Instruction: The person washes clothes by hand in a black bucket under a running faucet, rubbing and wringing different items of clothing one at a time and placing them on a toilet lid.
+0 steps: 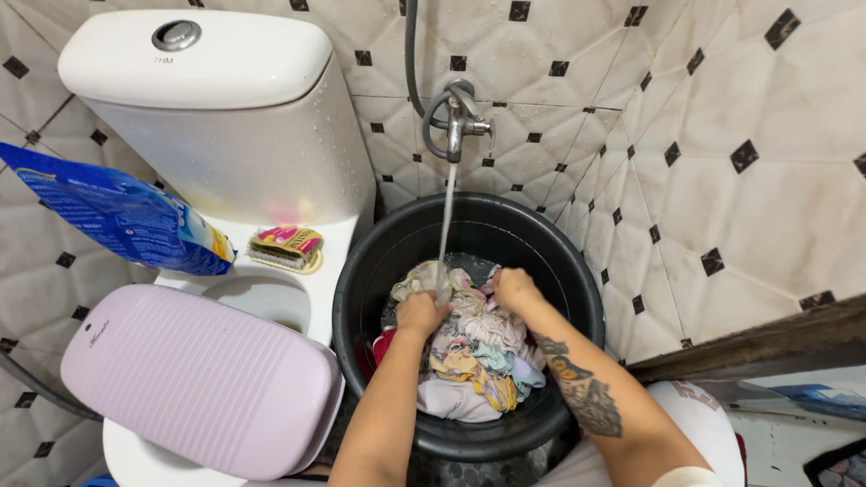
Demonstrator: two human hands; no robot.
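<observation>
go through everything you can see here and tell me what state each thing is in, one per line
Tap: running, water falling into the bucket.
Black bucket: upright, holding wet clothes.
Clothes: piled, mixed colours.
Left hand: closed on the clothes.
Right hand: pressed into the clothes.
Washboard: lying across the toilet.
Blue bag: tilted over the toilet.

Glossy black plastic tub [577,298] holds soft cloth laundry [474,356], seemingly wet.
</observation>
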